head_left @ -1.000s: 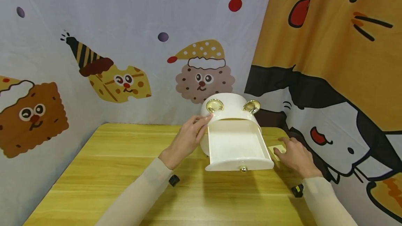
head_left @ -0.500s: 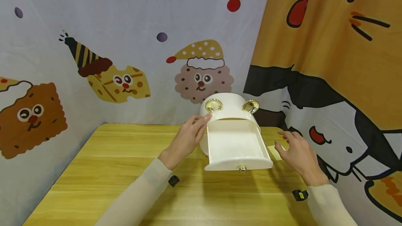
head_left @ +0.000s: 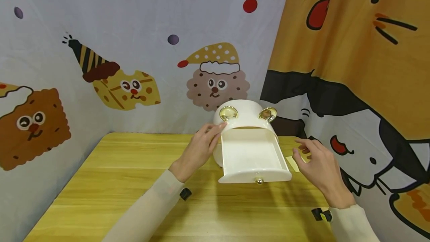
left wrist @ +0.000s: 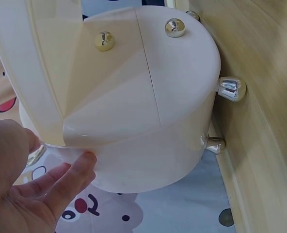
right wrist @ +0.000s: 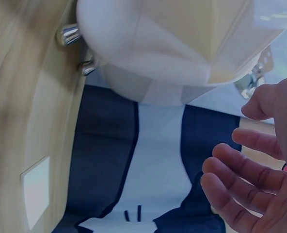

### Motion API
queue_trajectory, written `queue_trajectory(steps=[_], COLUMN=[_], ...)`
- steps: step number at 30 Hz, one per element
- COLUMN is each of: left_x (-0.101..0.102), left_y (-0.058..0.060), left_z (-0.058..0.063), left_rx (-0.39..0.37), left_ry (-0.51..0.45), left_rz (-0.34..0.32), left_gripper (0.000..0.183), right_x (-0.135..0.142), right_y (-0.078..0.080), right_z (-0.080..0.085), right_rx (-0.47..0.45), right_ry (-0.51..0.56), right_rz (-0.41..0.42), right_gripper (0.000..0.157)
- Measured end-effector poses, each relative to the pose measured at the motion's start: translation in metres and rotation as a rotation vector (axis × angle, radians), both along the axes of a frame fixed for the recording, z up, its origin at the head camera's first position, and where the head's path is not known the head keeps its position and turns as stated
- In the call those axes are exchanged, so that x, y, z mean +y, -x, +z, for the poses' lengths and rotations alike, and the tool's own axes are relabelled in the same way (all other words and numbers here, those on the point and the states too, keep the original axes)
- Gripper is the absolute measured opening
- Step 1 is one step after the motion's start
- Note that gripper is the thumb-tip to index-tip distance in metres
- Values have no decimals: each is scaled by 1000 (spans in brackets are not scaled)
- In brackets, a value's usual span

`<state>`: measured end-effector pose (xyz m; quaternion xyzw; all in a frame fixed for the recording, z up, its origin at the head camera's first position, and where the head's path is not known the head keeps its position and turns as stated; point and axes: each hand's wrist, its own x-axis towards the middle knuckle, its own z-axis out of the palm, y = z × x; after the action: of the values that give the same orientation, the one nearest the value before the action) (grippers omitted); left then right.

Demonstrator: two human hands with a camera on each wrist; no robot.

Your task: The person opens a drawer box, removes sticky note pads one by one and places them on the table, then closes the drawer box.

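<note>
A rounded white storage box (head_left: 218,156) with gold ear-shaped pieces stands on the table, its top drawer (head_left: 253,146) pulled out with nothing inside. My left hand (head_left: 198,146) rests against the box's left side, fingertips touching near the drawer opening. In the left wrist view, extended fingers press the white shell, and a gold knob (left wrist: 104,41) shows on the front below. My right hand (head_left: 319,171) hovers right of the drawer, fingers loosely bent and holding nothing. Beneath its fingertips a pale yellow paper square (head_left: 292,164) lies flat on the table.
The wooden table (head_left: 127,182) carries the box near its back edge. A printed curtain (head_left: 141,21) hangs close behind, and another (head_left: 362,122) borders the right side. Short metallic feet (left wrist: 231,89) hold the box off the tabletop.
My right hand has lifted off the yellow paper and drawn back slightly towards me, leaving the paper on the table. The left hand and the drawer have stayed in place.
</note>
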<state>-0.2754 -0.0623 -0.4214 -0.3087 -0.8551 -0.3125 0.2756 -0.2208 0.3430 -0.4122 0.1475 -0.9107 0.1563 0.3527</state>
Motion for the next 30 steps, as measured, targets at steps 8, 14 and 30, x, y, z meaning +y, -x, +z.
queue_trajectory(steps=[8,14,30], left_x=[-1,-1,-1], left_y=[-1,-1,-1], left_z=[1,1,3], left_rx=[0,-13,-21], left_ry=[7,13,7], left_rz=[3,4,-10], left_gripper=[49,50,51], right_x=[-14,-23,-47], right_y=[-17,-25,-37], right_z=[15,20,13], right_rx=[75,121,260], right_ry=[28,22,59], right_rz=[106,189,422], right_gripper=[33,28,37])
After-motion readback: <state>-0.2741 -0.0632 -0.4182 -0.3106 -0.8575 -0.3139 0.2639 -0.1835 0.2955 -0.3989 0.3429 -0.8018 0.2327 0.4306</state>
